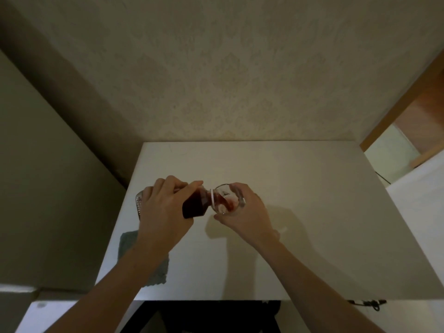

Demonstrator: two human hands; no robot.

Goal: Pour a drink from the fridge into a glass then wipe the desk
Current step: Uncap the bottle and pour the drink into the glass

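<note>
The bottle (194, 203) of dark red drink lies tipped almost flat in the left hand (163, 207), whose fingers are wrapped tight around its body, its white-ringed mouth pointing toward 3 o'clock and into the rim of the glass (228, 200), which the right hand (242, 212) clasps from the side and tilts to meet it just above the middle of the desk (288, 188). Only a little red shows in the glass, so I judge the pour barely begun. The wiping is all still to do, with the grey cloth (129, 243) lying at about 8 o'clock from the bottle near the desk's left edge.
</note>
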